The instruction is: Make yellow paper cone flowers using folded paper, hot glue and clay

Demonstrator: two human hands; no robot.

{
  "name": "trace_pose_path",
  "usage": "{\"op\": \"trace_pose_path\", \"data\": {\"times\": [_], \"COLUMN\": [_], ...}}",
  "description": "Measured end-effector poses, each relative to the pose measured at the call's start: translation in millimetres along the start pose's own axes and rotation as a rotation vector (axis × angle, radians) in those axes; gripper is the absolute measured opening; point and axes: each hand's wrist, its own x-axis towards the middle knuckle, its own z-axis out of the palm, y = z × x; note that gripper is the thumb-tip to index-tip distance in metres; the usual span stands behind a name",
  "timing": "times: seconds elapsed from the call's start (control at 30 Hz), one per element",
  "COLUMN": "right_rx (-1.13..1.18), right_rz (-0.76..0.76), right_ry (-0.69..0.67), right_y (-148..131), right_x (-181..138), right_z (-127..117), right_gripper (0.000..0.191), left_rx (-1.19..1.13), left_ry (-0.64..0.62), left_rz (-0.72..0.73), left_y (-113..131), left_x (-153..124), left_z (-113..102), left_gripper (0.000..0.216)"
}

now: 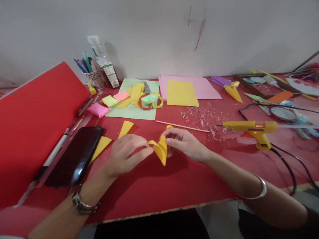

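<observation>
A yellow paper piece (161, 152), curled toward a cone with its point down, is held between both hands above the red table (139, 196). My left hand (128, 153) pinches its loose left edge. On the other side, my right hand (183, 142) grips the curled upper part between thumb and fingers. Yellow cut pieces lie by my left hand: one paper wedge (126, 128) just beyond it, another paper wedge (101, 148) partly under the black phone (76, 156). A thin white stick (181, 126) rests just past my right hand.
At right lies a yellow glue gun (254, 127) with a black cord. Behind are yellow paper (181, 93), pink sheets (208, 88), a paper carrot (233, 91) and paper shreds (211, 121). A red board (37, 126), pen cup (95, 79) and bottle (107, 66) stand left.
</observation>
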Motion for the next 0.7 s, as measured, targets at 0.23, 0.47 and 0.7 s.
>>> {"op": "trace_pose_path", "data": {"times": [0.23, 0.47, 0.7], "right_rx": [0.02, -0.021, -0.054], "right_rz": [-0.011, -0.011, -0.006], "right_ry": [0.025, -0.034, -0.015], "right_y": [1.4, 0.5, 0.0], "right_x": [1.6, 0.0, 0.1], "right_z": [0.1, 0.9, 1.4], "right_gripper": [0.009, 0.009, 0.004], "left_rx": [0.0, 0.025, 0.013], "left_ry": [0.01, 0.017, 0.016], "left_rz": [-0.016, 0.022, 0.011], "left_y": [-0.8, 0.6, 1.3], "left_x": [-1.2, -1.4, 0.0], "left_z": [0.0, 0.0, 1.3], "left_gripper": [0.011, 0.011, 0.012]}}
